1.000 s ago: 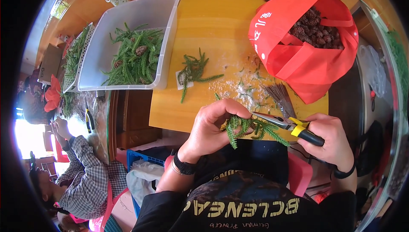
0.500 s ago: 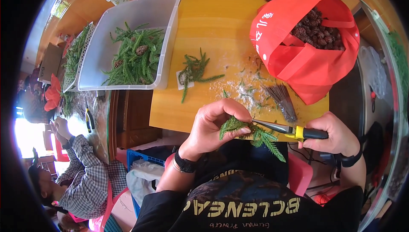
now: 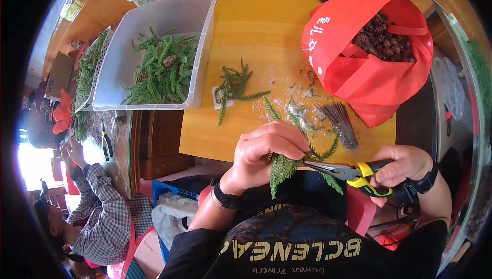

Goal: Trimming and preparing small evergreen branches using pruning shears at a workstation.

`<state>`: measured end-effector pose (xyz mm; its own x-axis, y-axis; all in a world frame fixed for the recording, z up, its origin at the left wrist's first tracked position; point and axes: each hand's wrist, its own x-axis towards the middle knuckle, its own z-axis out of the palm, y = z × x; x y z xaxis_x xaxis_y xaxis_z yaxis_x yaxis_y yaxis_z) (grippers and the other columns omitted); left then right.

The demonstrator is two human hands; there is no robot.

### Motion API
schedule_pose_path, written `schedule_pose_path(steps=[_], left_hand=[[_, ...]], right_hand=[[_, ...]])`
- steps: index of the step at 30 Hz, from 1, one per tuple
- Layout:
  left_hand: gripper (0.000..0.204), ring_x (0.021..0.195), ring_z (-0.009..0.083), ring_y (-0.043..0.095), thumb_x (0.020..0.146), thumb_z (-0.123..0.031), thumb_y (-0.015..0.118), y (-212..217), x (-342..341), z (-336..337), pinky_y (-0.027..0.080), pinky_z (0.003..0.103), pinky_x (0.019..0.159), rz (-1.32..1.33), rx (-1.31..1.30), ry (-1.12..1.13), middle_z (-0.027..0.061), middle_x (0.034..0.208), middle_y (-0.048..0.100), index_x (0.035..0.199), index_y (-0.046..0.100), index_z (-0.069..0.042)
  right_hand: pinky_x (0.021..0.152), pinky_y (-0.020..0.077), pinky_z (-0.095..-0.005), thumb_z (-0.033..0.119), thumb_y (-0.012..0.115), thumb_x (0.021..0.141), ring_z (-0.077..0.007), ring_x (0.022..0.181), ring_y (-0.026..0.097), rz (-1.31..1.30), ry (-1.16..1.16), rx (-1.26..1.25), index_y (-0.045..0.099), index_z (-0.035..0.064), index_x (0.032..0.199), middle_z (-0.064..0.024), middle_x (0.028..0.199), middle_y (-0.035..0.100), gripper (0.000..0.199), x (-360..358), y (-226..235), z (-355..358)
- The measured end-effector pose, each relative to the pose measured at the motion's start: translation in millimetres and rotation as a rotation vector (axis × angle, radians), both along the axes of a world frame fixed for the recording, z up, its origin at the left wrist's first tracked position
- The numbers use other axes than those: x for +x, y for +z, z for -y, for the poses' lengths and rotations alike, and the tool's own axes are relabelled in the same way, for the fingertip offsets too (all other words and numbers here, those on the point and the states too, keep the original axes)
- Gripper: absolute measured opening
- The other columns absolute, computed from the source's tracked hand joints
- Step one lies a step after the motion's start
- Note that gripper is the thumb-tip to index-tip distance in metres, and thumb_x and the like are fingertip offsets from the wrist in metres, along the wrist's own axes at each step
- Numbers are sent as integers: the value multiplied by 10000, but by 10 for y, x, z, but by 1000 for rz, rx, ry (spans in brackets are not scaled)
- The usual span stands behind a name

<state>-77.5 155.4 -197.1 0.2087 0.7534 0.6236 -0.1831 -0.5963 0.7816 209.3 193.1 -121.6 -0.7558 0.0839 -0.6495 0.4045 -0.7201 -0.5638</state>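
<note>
My left hand (image 3: 269,148) pinches a green artificial pine sprig (image 3: 283,172) just above the table's near edge. Its needled branches spread up and down around my fingers. My right hand (image 3: 405,166) is wrapped round the handles of yellow-and-black pliers (image 3: 361,174), which are spread somewhat apart. The long metal jaws point left and reach the middle of the sprig beside my left fingertips; what exactly they grip there is too small to tell. Beyond my hands, another sprig (image 3: 236,87) lies on the yellow table (image 3: 261,28) over a small pale card.
A clear plastic bin (image 3: 204,48) holds green sprigs with pine cones. At the right stands a red bag (image 3: 343,74) of pine cones (image 3: 384,40). Thin brown stems (image 3: 339,124) lie bundled near white crumbs. On the left, a person in a checked shirt (image 3: 105,222) works near other pliers (image 3: 106,146).
The sprig has turned in my left hand, its branches now spreading up and down. My right hand has shifted slightly right, and the plier handles have spread and tilted downward.
</note>
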Motion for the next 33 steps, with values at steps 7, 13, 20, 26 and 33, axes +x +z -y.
schedule_pose_path(steps=[7,13,20,26,33], left_hand=[[137,744,252,620,726,-51,722,166,66,13,506,338,667,-33,48,11,112,801,631,790,603,-24],[125,765,237,605,730,-34,707,292,41,110,490,328,690,-50,-104,-76,104,802,604,804,608,-15],[111,772,231,581,777,-116,657,502,-20,309,474,327,690,-114,-129,-98,102,814,573,789,591,-27],[143,806,253,602,817,-163,618,658,12,454,477,339,709,-94,-60,-111,112,842,559,831,578,-26],[177,804,255,600,821,-176,620,686,-8,589,480,326,687,-168,-127,-48,140,851,545,865,555,-17]], right_hand=[[608,463,-364,186,522,874,-306,670,606,-223,-75,-297,521,-66,806,-55,508,443,261,143,-126,70],[929,393,-411,164,496,924,-300,993,574,-459,167,-131,442,13,746,-164,832,648,240,68,-10,193],[944,390,-401,182,493,908,-320,1109,521,-442,178,-1,611,-49,909,-129,907,661,259,12,263,426],[947,391,-381,170,479,891,-306,1100,523,-411,131,-109,644,-57,932,-119,877,657,284,64,409,616],[919,387,-340,167,483,866,-282,1061,541,-251,271,330,638,-50,839,-144,1009,635,268,-55,716,651]])
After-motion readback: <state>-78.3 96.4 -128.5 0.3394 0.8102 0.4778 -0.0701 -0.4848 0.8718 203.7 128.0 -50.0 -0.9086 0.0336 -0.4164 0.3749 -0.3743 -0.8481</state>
